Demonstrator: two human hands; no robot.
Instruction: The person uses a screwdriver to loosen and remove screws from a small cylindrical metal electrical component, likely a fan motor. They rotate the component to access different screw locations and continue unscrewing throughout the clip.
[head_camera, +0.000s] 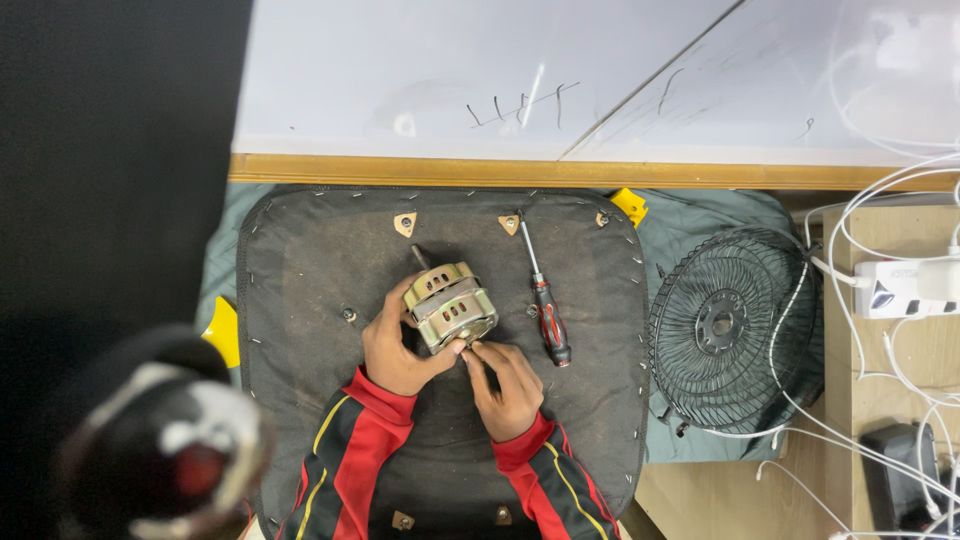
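Both hands worked at a motor on a black pad: left hand gripped its side, right hand pinched its near edge; a screwdriver lay just right.

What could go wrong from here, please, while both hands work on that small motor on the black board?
The motor sits tilted, steadied only by the left hand; it might roll while the right hand picks at its near edge. Any small part freed there could slip off the black board. The screwdriver lies loose nearby and could be knocked.
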